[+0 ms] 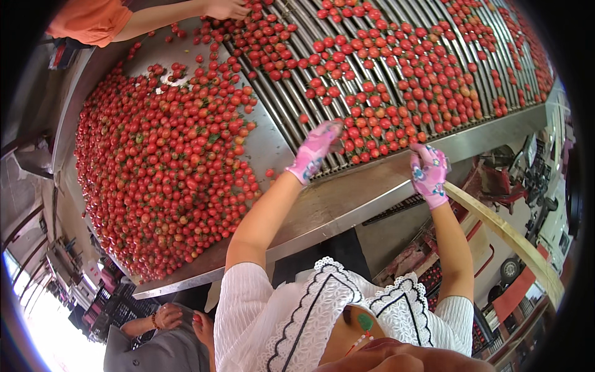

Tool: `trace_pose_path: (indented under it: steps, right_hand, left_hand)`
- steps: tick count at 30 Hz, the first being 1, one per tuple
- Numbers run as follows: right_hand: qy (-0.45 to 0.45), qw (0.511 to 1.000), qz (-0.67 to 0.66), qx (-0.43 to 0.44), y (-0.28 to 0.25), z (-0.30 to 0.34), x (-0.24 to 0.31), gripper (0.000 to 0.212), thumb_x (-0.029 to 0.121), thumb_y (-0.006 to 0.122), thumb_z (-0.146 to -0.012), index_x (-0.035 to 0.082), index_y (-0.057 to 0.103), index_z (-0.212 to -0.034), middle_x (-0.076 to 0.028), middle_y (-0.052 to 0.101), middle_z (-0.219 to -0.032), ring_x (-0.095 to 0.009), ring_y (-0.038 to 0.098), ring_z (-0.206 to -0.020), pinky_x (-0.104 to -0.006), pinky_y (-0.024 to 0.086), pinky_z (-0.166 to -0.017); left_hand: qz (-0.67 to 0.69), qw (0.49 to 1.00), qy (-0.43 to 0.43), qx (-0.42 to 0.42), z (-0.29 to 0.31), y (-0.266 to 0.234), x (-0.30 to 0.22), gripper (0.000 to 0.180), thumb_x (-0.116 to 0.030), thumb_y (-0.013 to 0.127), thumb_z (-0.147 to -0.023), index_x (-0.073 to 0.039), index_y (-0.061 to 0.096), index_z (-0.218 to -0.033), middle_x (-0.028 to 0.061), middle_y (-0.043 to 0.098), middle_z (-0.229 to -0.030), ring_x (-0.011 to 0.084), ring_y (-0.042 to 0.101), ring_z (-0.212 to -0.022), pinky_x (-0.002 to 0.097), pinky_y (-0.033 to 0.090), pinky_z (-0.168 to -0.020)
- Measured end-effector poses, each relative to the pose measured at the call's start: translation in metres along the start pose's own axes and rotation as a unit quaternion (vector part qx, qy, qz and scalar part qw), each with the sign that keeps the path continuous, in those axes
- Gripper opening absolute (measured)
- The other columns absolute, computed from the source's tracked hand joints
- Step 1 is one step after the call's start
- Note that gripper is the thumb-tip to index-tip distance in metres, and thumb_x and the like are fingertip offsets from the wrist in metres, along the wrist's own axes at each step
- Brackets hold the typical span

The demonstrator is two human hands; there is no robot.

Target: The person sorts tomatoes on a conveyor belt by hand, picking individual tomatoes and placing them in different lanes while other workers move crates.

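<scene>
My left hand, in a pink patterned glove, reaches over the near edge of a metal roller conveyor. Its fingers and thumb are apart, beside a cluster of small red tomatoes on the rollers; I see nothing held. At the conveyor's near side rail, my right hand wears a matching glove with blue flower shapes. Its fingers are bent and spaced apart, just below the nearest tomatoes, and no tomato shows in them. The undersides of both hands are hidden.
To the left, a large heap of tomatoes lies on a metal tray. Another person's hand reaches to tomatoes at the far side. A person in grey stands at lower left. A pale wooden bar slants at right.
</scene>
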State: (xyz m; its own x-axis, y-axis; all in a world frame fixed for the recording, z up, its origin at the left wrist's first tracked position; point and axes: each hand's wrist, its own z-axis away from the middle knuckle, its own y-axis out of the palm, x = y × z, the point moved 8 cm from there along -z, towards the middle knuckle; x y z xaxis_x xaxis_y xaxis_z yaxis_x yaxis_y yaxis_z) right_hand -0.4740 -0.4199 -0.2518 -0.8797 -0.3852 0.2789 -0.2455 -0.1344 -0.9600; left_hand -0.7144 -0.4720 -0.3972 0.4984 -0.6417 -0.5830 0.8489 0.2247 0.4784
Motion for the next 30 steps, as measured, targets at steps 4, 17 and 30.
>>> trace_pose_path:
  steps: [4,17,30]
  right_hand:
    - [0.015,0.999,-0.034,-0.013,0.001,0.004,-0.004,0.033,0.018,0.062,-0.084,0.014,0.061,-0.117,-0.007,0.066,-0.092,-0.028,0.061,-0.087,-0.0404,0.044,-0.082]
    - [0.054,0.975,-0.209,0.043,-0.030,0.166,0.018,0.045,0.006,0.070,-0.076,0.007,0.057,-0.120,-0.012,0.065,-0.098,-0.029,0.063,-0.087,-0.0388,0.051,-0.078]
    - [0.118,0.981,-0.123,-0.098,-0.019,-0.103,-0.094,0.027,0.020,0.052,-0.093,0.007,0.063,-0.114,-0.017,0.064,-0.113,-0.033,0.061,-0.105,-0.0397,0.047,-0.094]
  left_hand:
    - [0.113,0.989,0.027,0.087,0.029,0.092,0.001,0.039,-0.026,0.052,-0.099,-0.001,0.051,-0.129,0.0074,0.055,-0.125,0.0158,0.053,-0.112,0.0349,0.050,-0.092]
    - [-0.044,0.961,-0.029,0.273,0.147,0.153,0.083,0.052,-0.030,0.056,-0.097,-0.009,0.040,-0.142,0.0053,0.054,-0.129,0.0143,0.054,-0.112,0.0292,0.042,-0.098]
    - [-0.716,0.633,0.288,-0.070,0.178,0.109,0.026,0.062,-0.019,0.069,-0.073,-0.009,0.050,-0.131,0.0157,0.058,-0.116,0.0325,0.056,-0.102,0.0435,0.048,-0.087]
